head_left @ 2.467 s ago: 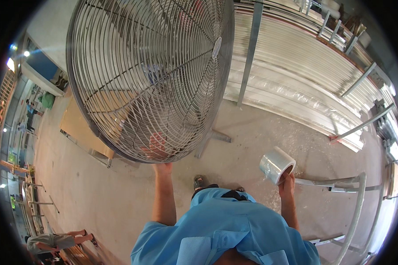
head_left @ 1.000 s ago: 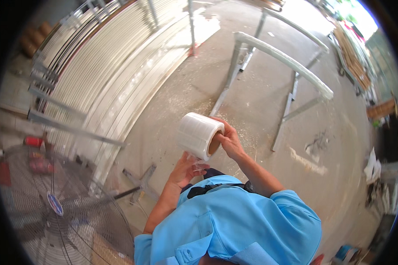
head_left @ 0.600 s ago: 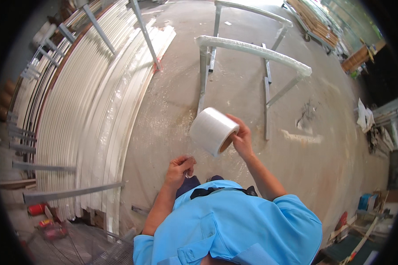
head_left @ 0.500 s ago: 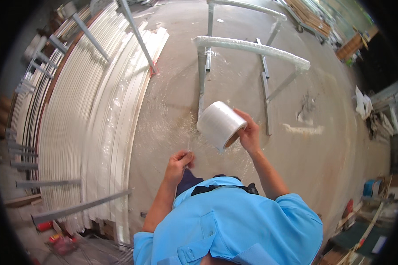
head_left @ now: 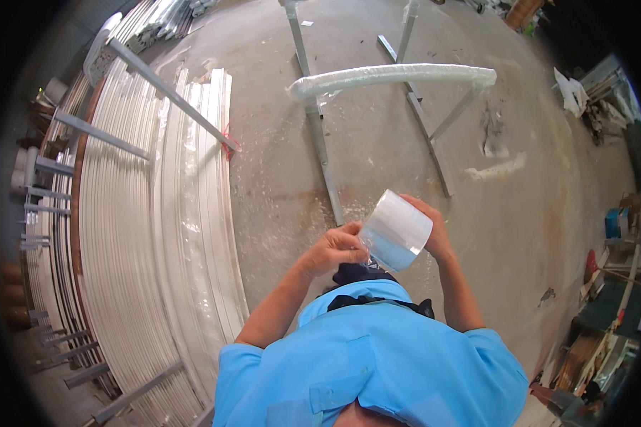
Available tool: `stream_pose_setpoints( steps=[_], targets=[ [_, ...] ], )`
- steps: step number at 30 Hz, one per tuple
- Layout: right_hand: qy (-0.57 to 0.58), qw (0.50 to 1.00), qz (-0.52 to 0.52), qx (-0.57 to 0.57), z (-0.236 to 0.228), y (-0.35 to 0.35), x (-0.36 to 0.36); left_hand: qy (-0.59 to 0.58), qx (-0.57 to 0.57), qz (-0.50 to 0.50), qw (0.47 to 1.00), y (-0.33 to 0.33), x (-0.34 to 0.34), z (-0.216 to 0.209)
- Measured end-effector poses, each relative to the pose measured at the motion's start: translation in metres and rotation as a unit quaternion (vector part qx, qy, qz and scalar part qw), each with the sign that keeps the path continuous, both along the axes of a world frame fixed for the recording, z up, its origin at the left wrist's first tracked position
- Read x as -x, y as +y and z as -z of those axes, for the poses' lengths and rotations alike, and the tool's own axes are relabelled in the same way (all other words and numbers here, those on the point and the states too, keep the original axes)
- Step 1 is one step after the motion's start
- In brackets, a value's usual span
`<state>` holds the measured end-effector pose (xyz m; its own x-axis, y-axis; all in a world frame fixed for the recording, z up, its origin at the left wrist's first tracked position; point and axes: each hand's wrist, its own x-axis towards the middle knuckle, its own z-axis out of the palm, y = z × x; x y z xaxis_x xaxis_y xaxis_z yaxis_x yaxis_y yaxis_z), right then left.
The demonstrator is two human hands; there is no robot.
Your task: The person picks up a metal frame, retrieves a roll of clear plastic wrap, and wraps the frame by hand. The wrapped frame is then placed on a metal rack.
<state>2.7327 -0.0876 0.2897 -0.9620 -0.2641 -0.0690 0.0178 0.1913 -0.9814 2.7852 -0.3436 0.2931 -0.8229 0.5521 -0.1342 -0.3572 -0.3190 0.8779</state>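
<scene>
A wide roll of clear stretch film (head_left: 397, 231) hangs tilted in front of my body. Wrapped round its right end is my right hand (head_left: 435, 226), with part of the fingers hidden behind the roll. At the roll's left side, my left hand (head_left: 337, 249) is closed in a pinch on what looks like the loose edge of the film, thumb and fingertips close against the roll. Beyond the roll stands a metal rack with a film-wrapped crossbar (head_left: 399, 77), its grey base rails (head_left: 322, 160) lying on the floor.
Long white profiles (head_left: 121, 235) lie stacked at my left, with grey metal posts (head_left: 171, 92) sticking up among them. Scrap material (head_left: 598, 99) sits at the far right. Boards and boxes (head_left: 612, 285) line the near right. Underfoot is a concrete floor (head_left: 506, 235).
My left hand has moved up and right to the roll. The roll has shifted right, down and turned, so its core opening no longer shows. The rack sits differently in view.
</scene>
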Motion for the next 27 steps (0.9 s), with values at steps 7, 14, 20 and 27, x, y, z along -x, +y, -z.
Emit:
stream_pose_setpoints(
  steps=[7,14,20,27],
  targets=[
    [0.134,0.984,0.106,-0.057,0.000,-0.022,0.084,0.039,0.096,-0.080,0.991,-0.060,0.092,-0.004],
    [0.286,0.865,0.258,-0.322,-0.030,-0.037,0.138,0.058,0.174,-0.043,0.982,-0.132,0.196,-0.025],
    [0.254,0.848,0.358,-0.298,-0.019,-0.090,0.153,0.120,0.144,0.151,0.971,-0.181,0.321,-0.015],
    [0.170,0.815,0.550,-0.072,-0.023,-0.174,0.136,0.381,0.449,0.158,0.793,-0.195,0.553,0.072]
  ],
)
